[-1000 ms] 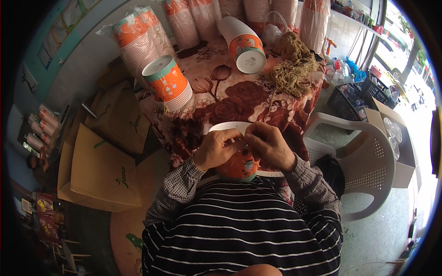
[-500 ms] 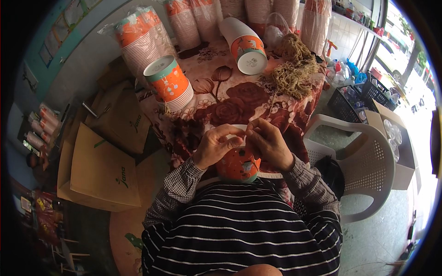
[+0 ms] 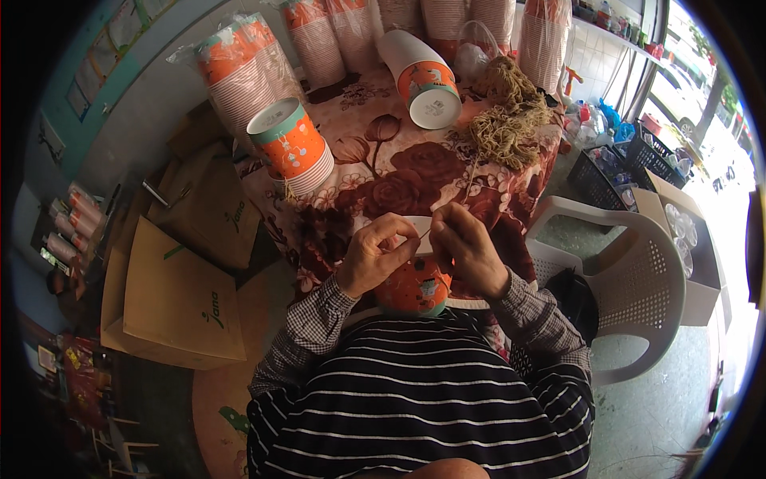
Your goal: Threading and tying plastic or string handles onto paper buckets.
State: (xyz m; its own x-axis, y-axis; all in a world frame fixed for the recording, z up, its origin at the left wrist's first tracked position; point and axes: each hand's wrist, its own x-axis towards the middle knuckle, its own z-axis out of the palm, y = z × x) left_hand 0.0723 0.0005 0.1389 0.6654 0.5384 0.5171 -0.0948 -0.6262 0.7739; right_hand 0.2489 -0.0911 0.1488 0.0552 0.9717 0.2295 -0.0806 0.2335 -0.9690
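Note:
An orange paper bucket [image 3: 413, 289] with a green band at its bottom stands upright against my body at the table's near edge. Both hands are above its rim. My left hand [image 3: 369, 257] pinches thumb and forefinger together over the rim's left side. Opposite it, my right hand [image 3: 469, 249] is also closed in a pinch. What looks like a thin string spans the small gap between the fingertips; its ends are hidden. Farther off, a tangled bundle of tan string [image 3: 511, 132] lies on the flowered tablecloth [image 3: 415, 172].
A short stack of upside-down orange buckets [image 3: 294, 148] stands left; another stack [image 3: 427, 76] lies on its side. Plastic-wrapped bucket stacks [image 3: 247, 68] line the back. Cardboard boxes [image 3: 179, 291] are at my left, a white plastic chair [image 3: 638, 279] at my right.
My hands have drawn slightly apart above the bucket, opening a gap between the fingertips where a thin strand now shows. The bucket stays in place.

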